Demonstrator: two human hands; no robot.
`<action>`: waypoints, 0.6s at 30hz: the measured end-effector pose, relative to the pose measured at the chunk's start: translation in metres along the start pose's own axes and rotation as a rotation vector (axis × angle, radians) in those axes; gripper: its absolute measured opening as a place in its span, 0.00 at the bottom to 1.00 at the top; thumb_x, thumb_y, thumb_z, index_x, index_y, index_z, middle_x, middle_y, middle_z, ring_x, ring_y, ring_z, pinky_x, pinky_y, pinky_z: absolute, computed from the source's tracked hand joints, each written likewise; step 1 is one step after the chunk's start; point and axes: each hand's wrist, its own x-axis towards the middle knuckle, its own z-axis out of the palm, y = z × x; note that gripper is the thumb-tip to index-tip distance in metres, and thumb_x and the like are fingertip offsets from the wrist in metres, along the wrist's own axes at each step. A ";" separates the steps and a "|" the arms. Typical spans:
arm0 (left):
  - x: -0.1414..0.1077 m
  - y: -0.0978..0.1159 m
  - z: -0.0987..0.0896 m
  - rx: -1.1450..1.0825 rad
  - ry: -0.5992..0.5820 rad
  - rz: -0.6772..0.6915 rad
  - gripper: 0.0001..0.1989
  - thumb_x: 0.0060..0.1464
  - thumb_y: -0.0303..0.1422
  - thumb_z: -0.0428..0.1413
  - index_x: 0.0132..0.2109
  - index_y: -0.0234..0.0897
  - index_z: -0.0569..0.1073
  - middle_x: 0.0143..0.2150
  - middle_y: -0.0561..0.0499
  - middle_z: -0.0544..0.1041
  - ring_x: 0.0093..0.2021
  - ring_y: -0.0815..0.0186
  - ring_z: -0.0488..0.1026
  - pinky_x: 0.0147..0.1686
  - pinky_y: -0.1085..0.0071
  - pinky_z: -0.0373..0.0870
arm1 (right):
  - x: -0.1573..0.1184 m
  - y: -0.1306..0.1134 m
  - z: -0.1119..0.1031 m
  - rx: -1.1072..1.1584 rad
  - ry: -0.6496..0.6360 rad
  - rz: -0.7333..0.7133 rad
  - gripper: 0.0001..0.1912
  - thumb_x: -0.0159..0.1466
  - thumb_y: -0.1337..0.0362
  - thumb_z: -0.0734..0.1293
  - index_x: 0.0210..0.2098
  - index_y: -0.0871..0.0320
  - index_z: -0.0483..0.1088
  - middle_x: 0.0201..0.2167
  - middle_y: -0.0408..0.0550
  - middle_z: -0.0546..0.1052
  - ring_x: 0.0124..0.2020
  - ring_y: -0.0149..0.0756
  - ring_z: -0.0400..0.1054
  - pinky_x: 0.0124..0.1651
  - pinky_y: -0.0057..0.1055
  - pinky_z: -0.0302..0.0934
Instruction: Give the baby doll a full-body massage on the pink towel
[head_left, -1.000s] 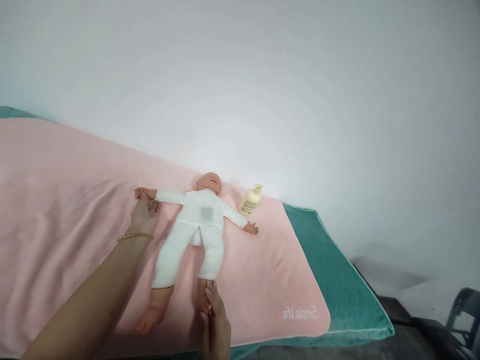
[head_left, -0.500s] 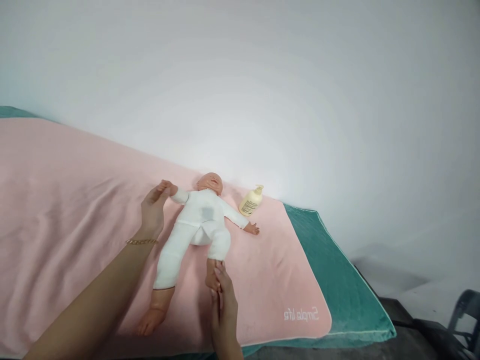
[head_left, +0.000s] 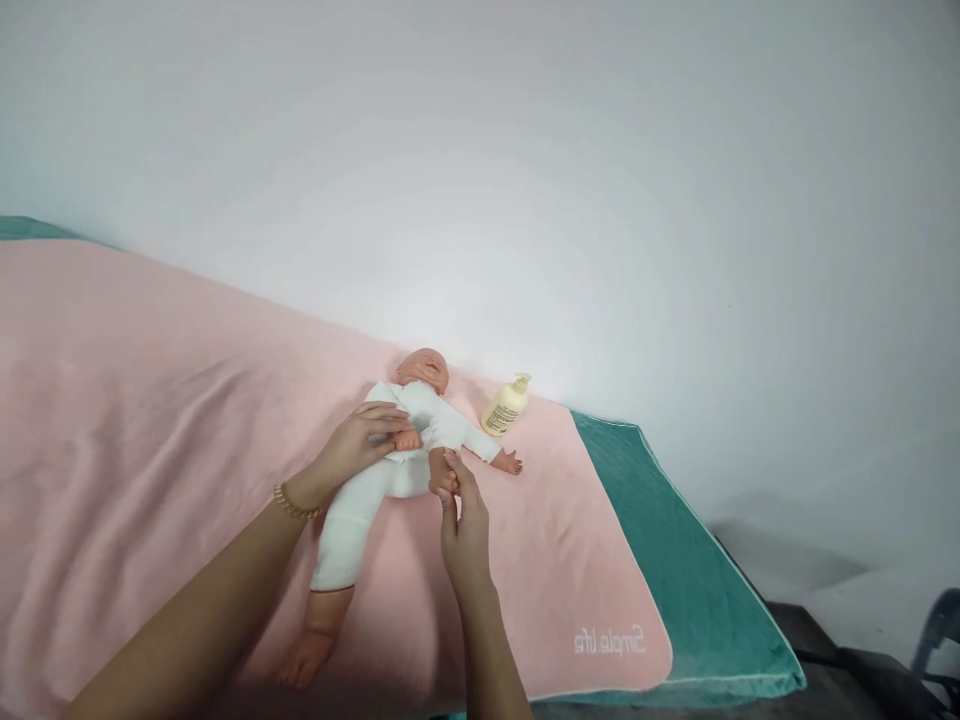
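Head view: the doll (head_left: 411, 480) lies face-up on the pink blanket (head_left: 562, 560), and its small hand (head_left: 407, 440) on the scene's left, earlier stretched outward, now rests across its body. The person's left hand (head_left: 369, 432) seems closed around it near the wrist, partly hidden. The right hand (head_left: 466, 515) grips the foot (head_left: 442, 475) narrowly; that leg (head_left: 448, 432), straight before, is bent up, bringing both ends close, apparently a diagonal inward fold. The pump bottle (head_left: 504, 408) stands unmoved, far right of the doll.

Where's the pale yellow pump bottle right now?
Head view, just right of center: the pale yellow pump bottle sits on the pink blanket near the white wall, just beyond the outstretched arm of the white-bodied baby doll.
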 end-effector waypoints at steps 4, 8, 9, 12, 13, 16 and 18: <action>0.000 0.004 -0.005 -0.064 0.013 -0.058 0.13 0.57 0.41 0.59 0.47 0.44 0.81 0.51 0.47 0.79 0.57 0.55 0.70 0.60 0.54 0.65 | -0.006 0.001 -0.001 0.003 0.003 0.005 0.22 0.71 0.64 0.57 0.64 0.50 0.61 0.63 0.50 0.67 0.66 0.40 0.59 0.65 0.43 0.59; 0.001 0.017 -0.014 -0.193 0.125 -0.219 0.16 0.53 0.43 0.63 0.47 0.43 0.81 0.53 0.47 0.78 0.59 0.54 0.69 0.63 0.55 0.61 | -0.020 -0.003 -0.005 0.005 0.009 -0.024 0.22 0.71 0.65 0.57 0.64 0.50 0.62 0.63 0.50 0.67 0.66 0.40 0.59 0.64 0.43 0.61; 0.002 0.020 -0.016 -0.239 0.175 -0.272 0.17 0.52 0.43 0.64 0.47 0.42 0.81 0.53 0.47 0.78 0.59 0.54 0.69 0.63 0.55 0.60 | -0.025 -0.005 -0.007 -0.003 0.011 -0.032 0.22 0.71 0.66 0.57 0.64 0.50 0.62 0.63 0.50 0.67 0.66 0.40 0.60 0.65 0.43 0.61; 0.004 0.020 -0.024 -0.436 0.349 -0.407 0.19 0.48 0.41 0.66 0.47 0.40 0.80 0.51 0.46 0.79 0.57 0.53 0.71 0.61 0.56 0.64 | -0.047 -0.012 -0.015 -0.060 -0.010 -0.074 0.24 0.70 0.68 0.58 0.64 0.49 0.61 0.63 0.49 0.68 0.65 0.41 0.61 0.65 0.46 0.60; 0.004 0.017 -0.026 -0.505 0.419 -0.440 0.19 0.47 0.40 0.67 0.46 0.39 0.80 0.51 0.45 0.79 0.55 0.53 0.72 0.60 0.57 0.65 | -0.056 -0.013 -0.017 -0.087 -0.029 -0.102 0.25 0.70 0.69 0.59 0.64 0.48 0.62 0.62 0.49 0.69 0.65 0.42 0.62 0.65 0.47 0.60; 0.005 0.001 -0.033 -0.715 0.656 -0.507 0.17 0.50 0.38 0.66 0.46 0.38 0.78 0.54 0.45 0.77 0.57 0.56 0.71 0.59 0.60 0.66 | -0.082 -0.016 -0.021 -0.165 -0.111 -0.194 0.26 0.67 0.70 0.63 0.63 0.46 0.63 0.59 0.47 0.72 0.62 0.42 0.65 0.64 0.47 0.62; 0.005 -0.010 -0.037 -0.836 0.784 -0.550 0.15 0.55 0.38 0.62 0.49 0.42 0.76 0.58 0.47 0.73 0.58 0.61 0.70 0.59 0.64 0.66 | -0.099 -0.013 -0.020 -0.189 -0.159 -0.235 0.27 0.66 0.69 0.65 0.63 0.46 0.63 0.57 0.47 0.75 0.60 0.42 0.67 0.63 0.46 0.63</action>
